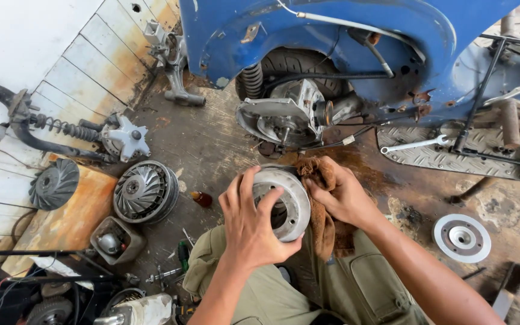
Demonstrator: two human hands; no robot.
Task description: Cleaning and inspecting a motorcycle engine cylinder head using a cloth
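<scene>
While the person sits low over the floor (212, 144), both forearms reach forward and meet above the knees. Their left hand (253, 224) comes up from below with the wrist bent back, fingers spread wide and curled over the near rim of a round grey metal drum (285, 201), gripping it with the open face turned toward the camera. Coming in from the lower right, the right hand (345, 195) presses a brown rag (325, 207) against the drum's far edge, fingers closed on the cloth, which hangs down between the drum and the olive trousers (368, 283). Just beyond the drum stands a blue scooter body (332, 36) with its engine hub (284, 117) exposed. A finned fan wheel (144, 191) lies well off to the left, a flat grey disc (461, 238) to the right.
</scene>
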